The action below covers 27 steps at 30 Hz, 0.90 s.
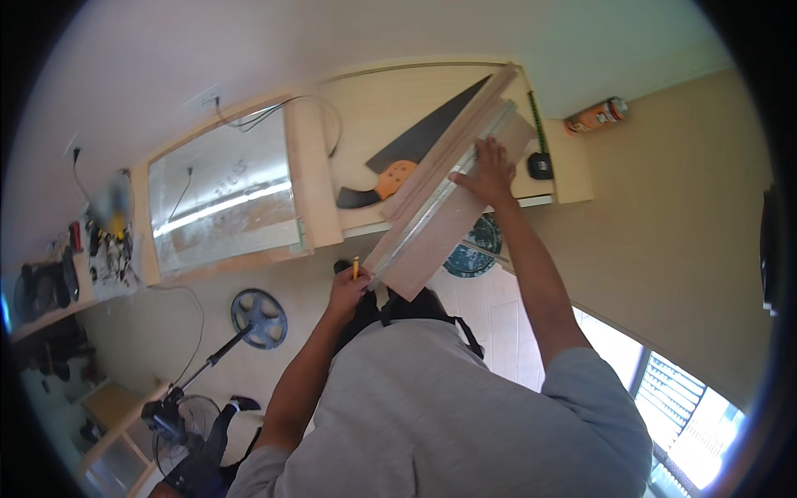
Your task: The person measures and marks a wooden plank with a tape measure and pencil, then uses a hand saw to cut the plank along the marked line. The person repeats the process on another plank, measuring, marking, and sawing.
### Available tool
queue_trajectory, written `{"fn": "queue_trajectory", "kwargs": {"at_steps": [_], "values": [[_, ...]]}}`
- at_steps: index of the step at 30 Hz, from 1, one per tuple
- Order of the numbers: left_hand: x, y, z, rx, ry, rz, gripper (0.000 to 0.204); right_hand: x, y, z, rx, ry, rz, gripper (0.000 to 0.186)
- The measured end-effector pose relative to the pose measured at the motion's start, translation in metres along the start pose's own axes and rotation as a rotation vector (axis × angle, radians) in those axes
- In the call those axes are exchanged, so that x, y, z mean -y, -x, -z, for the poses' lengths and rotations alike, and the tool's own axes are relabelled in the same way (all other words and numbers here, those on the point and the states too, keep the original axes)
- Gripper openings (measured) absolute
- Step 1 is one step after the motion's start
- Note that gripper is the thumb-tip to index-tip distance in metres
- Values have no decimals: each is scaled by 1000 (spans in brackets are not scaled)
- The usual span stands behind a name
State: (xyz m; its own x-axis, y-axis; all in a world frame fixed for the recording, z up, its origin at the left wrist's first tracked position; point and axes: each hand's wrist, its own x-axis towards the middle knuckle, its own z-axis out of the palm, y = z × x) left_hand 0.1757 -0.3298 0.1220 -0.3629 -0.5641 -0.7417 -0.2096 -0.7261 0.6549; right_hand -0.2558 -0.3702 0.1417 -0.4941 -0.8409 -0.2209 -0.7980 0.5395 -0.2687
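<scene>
A reddish-brown wooden board (432, 241) lies slantwise over the counter, its near end jutting past the front edge toward my body. Along it runs a long, shiny, pale strip (427, 207), perhaps a straightedge. My right hand (491, 173) rests on strip and board with fingers spread. At the board's near corner is my left hand (349, 290), closed around a yellow pencil (356, 267) that points up. Narrow wooden strips (452, 153) lie alongside the board. Partly under them is a handsaw (390, 176) with an orange and black handle.
A black tape measure (540, 166), partly extended, and an orange can (596, 116) lie at right. A glass-like panel (224, 191) is set in the counter's left. Wires (249, 124) hang from the wall. On the floor stand a fan's round base (259, 319) and a dark green round object (473, 253).
</scene>
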Motion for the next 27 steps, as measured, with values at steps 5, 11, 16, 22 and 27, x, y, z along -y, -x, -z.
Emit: {"fn": "queue_trajectory", "kwargs": {"at_steps": [5,11,16,22,27], "values": [[40,-11,-13,4,7,-108,16,-33,-9,-43,-126,-224,61,115],[13,-27,-20,-210,-255,-197,24,-41,-41,-29,-51,219,176,108],[-3,-11,1,-152,-247,-221,30,-18,-27,-7,-419,207,558,108],[5,-12,18,-249,-349,-292,31,-3,-15,-26,-343,217,401,105],[25,-41,20,-127,-268,-228,30,-1,-30,-23,28,342,293,119]]}}
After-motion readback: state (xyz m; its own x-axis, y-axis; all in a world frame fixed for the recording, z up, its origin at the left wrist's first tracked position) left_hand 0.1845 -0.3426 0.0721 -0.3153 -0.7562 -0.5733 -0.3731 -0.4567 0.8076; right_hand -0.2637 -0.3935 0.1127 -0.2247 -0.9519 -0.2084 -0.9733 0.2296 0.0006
